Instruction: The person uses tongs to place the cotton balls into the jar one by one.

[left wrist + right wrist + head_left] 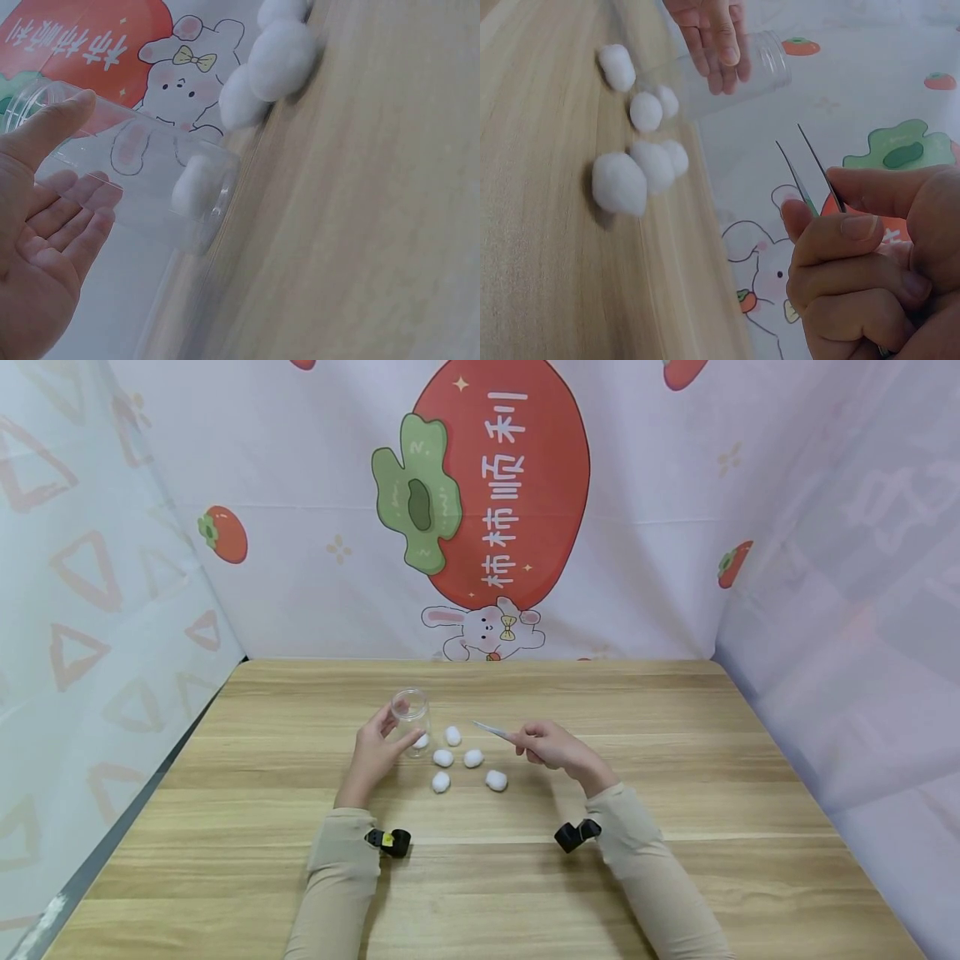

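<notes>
Head view: a right hand (551,746) pinches a slim, pale metal-looking pair of tweezers (492,729) between thumb and fingers, its two prongs apart with nothing between the tips. Their long axis runs leftward from the grip and slightly away from the person, aimed toward a clear, colourless cylindrical jar (422,721), held by a left hand (372,750) with thumb and fingers on its wall.

Five loose, white, slightly oblong cotton-like balls (473,758) lie on the light wood-grain table (675,893), all to the left of the right-hand grip and to the right of the left. Key to the scene, by judgement, is the drop from tips to balls: the right wrist view shows the points raised above the cluster, touching none. In the head view, the loose ball nearest the tips (452,736) sits to their left and a little toward the person. That ball is nearer the left hand and its jar; another, on the person's side of the tweezers (497,781), is nearer the right hand.

The jar stands roughly upright, mouth up, its long axis near vertical. Whether its base bears fully on the wood is hard to tell.

The count: two hands, one pair of tweezers, one jar and six balls, five loose and one (422,741) inside the jar, low down near its base.
</notes>
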`<state>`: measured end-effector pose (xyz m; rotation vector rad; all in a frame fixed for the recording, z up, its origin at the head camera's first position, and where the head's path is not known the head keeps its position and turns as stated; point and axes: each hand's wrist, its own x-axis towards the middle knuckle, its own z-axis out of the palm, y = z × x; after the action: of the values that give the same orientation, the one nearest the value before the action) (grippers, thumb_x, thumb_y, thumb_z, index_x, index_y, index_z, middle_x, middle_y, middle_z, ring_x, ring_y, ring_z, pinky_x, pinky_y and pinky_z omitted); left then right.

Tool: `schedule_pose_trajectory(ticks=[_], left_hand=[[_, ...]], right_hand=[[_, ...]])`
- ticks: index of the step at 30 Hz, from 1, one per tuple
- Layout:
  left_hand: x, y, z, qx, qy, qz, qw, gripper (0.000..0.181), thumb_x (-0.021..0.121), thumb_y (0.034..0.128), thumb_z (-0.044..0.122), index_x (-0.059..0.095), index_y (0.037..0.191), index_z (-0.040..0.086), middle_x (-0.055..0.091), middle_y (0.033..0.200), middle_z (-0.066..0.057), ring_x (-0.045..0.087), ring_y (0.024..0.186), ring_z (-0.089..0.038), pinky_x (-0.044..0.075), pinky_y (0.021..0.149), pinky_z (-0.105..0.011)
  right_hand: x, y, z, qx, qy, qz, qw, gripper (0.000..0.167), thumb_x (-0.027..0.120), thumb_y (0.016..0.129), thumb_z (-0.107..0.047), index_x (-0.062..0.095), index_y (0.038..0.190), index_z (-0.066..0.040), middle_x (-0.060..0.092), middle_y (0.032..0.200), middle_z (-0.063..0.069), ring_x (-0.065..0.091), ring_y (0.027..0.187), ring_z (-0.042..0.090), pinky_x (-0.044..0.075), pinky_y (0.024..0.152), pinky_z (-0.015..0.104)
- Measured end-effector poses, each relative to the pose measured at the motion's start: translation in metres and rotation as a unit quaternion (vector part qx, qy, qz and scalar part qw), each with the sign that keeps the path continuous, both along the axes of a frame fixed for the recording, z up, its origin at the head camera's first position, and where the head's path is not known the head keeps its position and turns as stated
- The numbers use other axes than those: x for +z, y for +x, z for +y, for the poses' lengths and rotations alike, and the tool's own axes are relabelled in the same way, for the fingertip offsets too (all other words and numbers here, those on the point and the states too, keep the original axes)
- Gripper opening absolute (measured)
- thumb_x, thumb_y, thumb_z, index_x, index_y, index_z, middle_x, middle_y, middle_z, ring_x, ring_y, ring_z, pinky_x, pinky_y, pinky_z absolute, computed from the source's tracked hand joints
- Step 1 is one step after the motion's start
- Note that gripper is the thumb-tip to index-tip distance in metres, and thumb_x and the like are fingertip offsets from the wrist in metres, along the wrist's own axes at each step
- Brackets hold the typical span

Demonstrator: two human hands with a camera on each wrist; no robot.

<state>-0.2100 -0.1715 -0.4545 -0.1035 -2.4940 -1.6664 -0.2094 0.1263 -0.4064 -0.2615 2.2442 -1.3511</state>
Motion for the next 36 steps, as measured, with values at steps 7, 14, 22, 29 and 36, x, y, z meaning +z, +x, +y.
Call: schedule_pose_trajectory(ticks=[7, 14, 22, 29, 36], left_hand=[[-0.001, 0.0, 0.0, 0.001, -0.001, 0.006, 1.0, 0.07, 0.076, 0.0826, 0.014, 0.042, 0.142, 0.0, 0.051, 0.143, -0.021, 0.049, 0.134, -0.036, 0.04, 0.118, -0.041], [-0.001, 0.0, 0.0, -0.001, 0.01, 0.001, 1.0, 0.07, 0.076, 0.0826, 0.015, 0.043, 0.142, 0.0, 0.05, 0.144, -0.022, 0.047, 0.135, -0.037, 0.04, 0.119, -0.042], [0.0, 0.0, -0.001, 0.001, -0.002, 0.001, 1.0, 0.07, 0.076, 0.0825, 0.016, 0.043, 0.142, 0.001, 0.052, 0.143, -0.02, 0.049, 0.135, -0.035, 0.04, 0.118, -0.039], [0.0, 0.001, -0.001, -0.001, 0.008, 0.001, 1.0, 0.07, 0.076, 0.0828, 0.016, 0.043, 0.142, 0.001, 0.05, 0.143, -0.021, 0.047, 0.136, -0.036, 0.04, 0.119, -0.04], [0.001, 0.002, 0.0, -0.006, 0.013, 0.001, 0.9999, 0.07, 0.075, 0.0835, 0.018, 0.042, 0.143, 0.0, 0.049, 0.144, -0.022, 0.047, 0.136, -0.037, 0.039, 0.119, -0.04]], right_hand=[[-0.005, 0.003, 0.009, 0.009, 0.004, -0.003, 0.9999, 0.035, 0.05, 0.1, -0.029, 0.056, 0.086, 0.002, 0.038, 0.053, -0.005, 0.023, 0.045, 0.007, 0.018, 0.041, 0.018], [-0.013, 0.005, 0.014, 0.011, 0.006, -0.009, 0.9999, 0.034, 0.051, 0.099, -0.029, 0.056, 0.086, 0.002, 0.038, 0.052, -0.005, 0.024, 0.044, 0.007, 0.018, 0.04, 0.017], [-0.015, 0.006, 0.021, 0.026, 0.014, -0.01, 0.9995, 0.037, 0.049, 0.1, -0.028, 0.057, 0.092, 0.007, 0.039, 0.053, -0.005, 0.024, 0.044, 0.007, 0.02, 0.04, 0.017], [-0.019, 0.007, 0.026, 0.028, 0.029, -0.007, 0.9991, 0.035, 0.05, 0.1, -0.03, 0.06, 0.092, 0.002, 0.04, 0.054, -0.005, 0.025, 0.045, 0.008, 0.021, 0.041, 0.017], [-0.022, 0.008, 0.031, 0.024, 0.039, -0.015, 0.9988, 0.036, 0.052, 0.099, -0.029, 0.062, 0.095, 0.005, 0.041, 0.054, -0.005, 0.027, 0.046, 0.007, 0.021, 0.041, 0.016]])
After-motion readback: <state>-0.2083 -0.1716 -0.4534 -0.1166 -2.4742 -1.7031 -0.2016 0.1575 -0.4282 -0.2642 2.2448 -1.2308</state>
